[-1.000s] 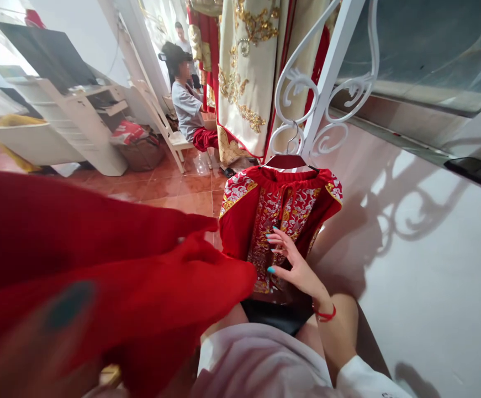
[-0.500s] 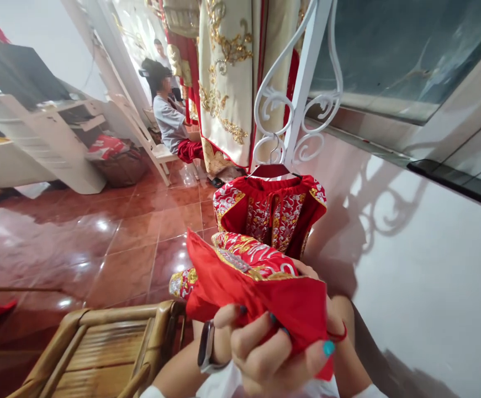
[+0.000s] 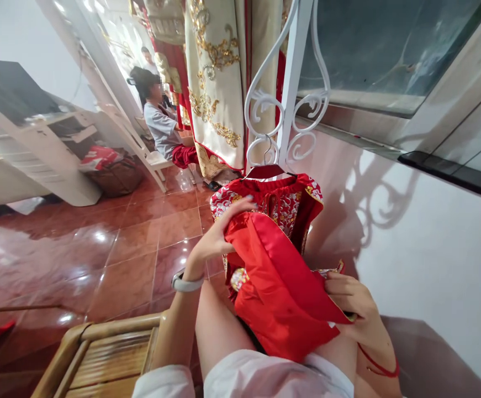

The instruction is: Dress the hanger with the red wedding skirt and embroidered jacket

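Note:
A red satin garment (image 3: pixel 281 287) with an embroidered patch showing is spread over my lap, its plain red side facing me. My left hand (image 3: pixel 219 229), with a watch on the wrist, holds its upper left end, thumb on the near side and fingers reaching over the far edge. At the lower right, my right hand (image 3: pixel 352 301) grips the opposite end, fingers curled over a gold-trimmed edge. Just beyond hangs a red embroidered top (image 3: pixel 284 204) on a dark red hanger (image 3: pixel 267 171), partly hidden behind the garment and my left hand.
A bamboo stool (image 3: pixel 107 354) stands to my left. White scrolled ironwork (image 3: pixel 290 99) and long cream robes with gold decoration (image 3: pixel 213 83) rise ahead. A white wall (image 3: pixel 431 265) closes the right. Farther back, a person (image 3: pixel 161 124) sits near a white chair (image 3: pixel 153 160) and a bag (image 3: pixel 116 171).
My hands have moved apart, the left one forward and up to the far end. The bunched garment is now stretched out, with more of its plain red side showing.

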### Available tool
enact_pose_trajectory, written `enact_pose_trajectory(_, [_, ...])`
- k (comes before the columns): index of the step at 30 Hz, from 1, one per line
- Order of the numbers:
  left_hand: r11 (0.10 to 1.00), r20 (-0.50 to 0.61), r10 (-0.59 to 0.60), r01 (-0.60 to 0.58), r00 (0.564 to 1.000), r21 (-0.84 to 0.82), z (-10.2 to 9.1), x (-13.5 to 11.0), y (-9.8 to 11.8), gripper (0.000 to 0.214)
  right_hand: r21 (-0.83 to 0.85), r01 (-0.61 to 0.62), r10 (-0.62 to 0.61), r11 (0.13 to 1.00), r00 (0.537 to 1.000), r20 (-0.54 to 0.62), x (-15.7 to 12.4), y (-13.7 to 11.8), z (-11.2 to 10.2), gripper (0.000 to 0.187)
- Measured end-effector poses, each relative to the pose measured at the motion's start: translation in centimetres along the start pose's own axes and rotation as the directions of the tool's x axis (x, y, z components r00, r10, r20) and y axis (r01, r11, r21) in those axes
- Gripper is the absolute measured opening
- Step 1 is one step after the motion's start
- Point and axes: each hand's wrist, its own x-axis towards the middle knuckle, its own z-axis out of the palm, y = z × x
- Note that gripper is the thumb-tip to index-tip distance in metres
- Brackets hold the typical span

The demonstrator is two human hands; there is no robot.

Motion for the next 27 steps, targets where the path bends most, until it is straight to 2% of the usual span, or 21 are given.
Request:
enact_pose_trajectory(2, [0.991, 0.207, -0.046, 0.07, 0.977, -0.111, 0.1, 0.3, -1.2, 0.092, -0.036, 0.011, -0.012, 0.999, 0.999, -0.031, -0.4, 0.2, -0.5, 0.02])
enact_pose_trajectory(3, [0.983, 0.261, -0.076, 0.117, 0.962, -0.144, 0.1, 0.0, -1.7, 0.096, -0.062, -0.019, 0.015, 0.998, 0.998, -0.061, -0.9, 0.4, -0.7, 0.024])
enact_pose_trajectory(6, [0.946, 0.293, -0.172, 0.241, 0.941, -0.218, -0.3, -3.0, -2.6, 0.1, -0.152, -0.195, 0.168, 0.969, 0.971, -0.173, -2.5, 1.6, -0.9, 0.037])
enact_pose_trajectory(8, [0.93, 0.263, -0.28, 0.329, 0.924, -0.167, -0.7, -5.6, -2.4, 0.081, -0.173, -0.335, 0.297, 0.926, 0.931, -0.213, -3.4, 2.4, -0.4, 0.043])
enact_pose_trajectory(10, [0.918, 0.174, -0.382, 0.394, 0.907, -0.037, -1.0, -7.7, -1.6, 0.051, -0.146, -0.446, 0.405, 0.883, 0.882, -0.241, -3.5, 3.3, 0.9, 0.046])
enact_pose_trajectory(11, [0.912, 0.091, -0.41, 0.41, 0.907, 0.027, -1.2, -8.5, -1.1, 0.038, -0.12, -0.476, 0.436, 0.871, 0.863, -0.255, -3.3, 3.7, 1.9, 0.046])
enact_pose_trajectory(13, [0.909, -0.117, -0.392, 0.403, 0.913, 0.105, -1.7, -9.2, 0.4, 0.024, -0.063, -0.494, 0.461, 0.867, 0.844, -0.273, -2.4, 4.5, 4.0, 0.045])
enact_pose_trajectory(15, [0.919, -0.313, -0.29, 0.354, 0.904, 0.172, -2.5, -9.0, 2.1, 0.019, -0.016, -0.481, 0.458, 0.877, 0.844, -0.279, -0.8, 5.0, 6.3, 0.045])
enact_pose_trajectory(17, [0.909, -0.449, -0.158, 0.307, 0.879, 0.281, -3.7, -8.3, 4.3, 0.013, 0.015, -0.453, 0.431, 0.892, 0.839, -0.331, 1.1, 5.1, 8.1, 0.045])
enact_pose_trajectory(19, [0.861, -0.564, -0.015, 0.298, 0.826, 0.413, -5.0, -7.6, 6.6, 0.01, 0.023, -0.42, 0.389, 0.907, 0.815, -0.43, 2.9, 4.7, 9.4, 0.045])
enact_pose_trajectory(21, [0.796, -0.635, 0.09, 0.328, 0.767, 0.509, -6.4, -7.4, 8.6, 0.017, 0.004, -0.405, 0.348, 0.914, 0.78, -0.52, 4.1, 4.4, 10.1, 0.041])
enact_pose_trajectory(22, [0.783, -0.623, 0.08, 0.337, 0.778, 0.522, -7.0, -7.5, 9.2, 0.019, -0.008, -0.406, 0.336, 0.914, 0.767, -0.547, 4.4, 4.3, 10.4, 0.039])
enact_pose_trajectory(23, [0.787, -0.57, 0.0, 0.352, 0.822, 0.508, -7.6, -7.8, 9.4, 0.02, -0.015, -0.409, 0.331, 0.912, 0.759, -0.561, 4.5, 4.5, 10.7, 0.037])
enact_pose_trajectory(24, [0.799, -0.469, -0.133, 0.374, 0.873, 0.471, -8.1, -8.1, 9.2, 0.022, -0.014, -0.415, 0.337, 0.91, 0.759, -0.558, 4.5, 5.0, 11.0, 0.036])
enact_pose_trajectory(25, [0.812, -0.334, -0.276, 0.404, 0.901, 0.42, -8.4, -8.6, 8.6, 0.024, -0.002, -0.424, 0.356, 0.906, 0.764, -0.538, 4.2, 5.6, 11.4, 0.035])
enact_pose_trajectory(26, [0.813, -0.215, -0.393, 0.447, 0.894, 0.372, -8.7, -9.2, 7.7, 0.025, 0.015, -0.437, 0.385, 0.9, 0.776, -0.5, 3.9, 6.4, 11.8, 0.034])
enact_pose_trajectory(27, [0.8, -0.184, -0.452, 0.488, 0.873, 0.348, -8.8, -9.8, 6.5, 0.026, 0.032, -0.454, 0.42, 0.891, 0.793, -0.442, 3.5, 7.3, 12.4, 0.034])
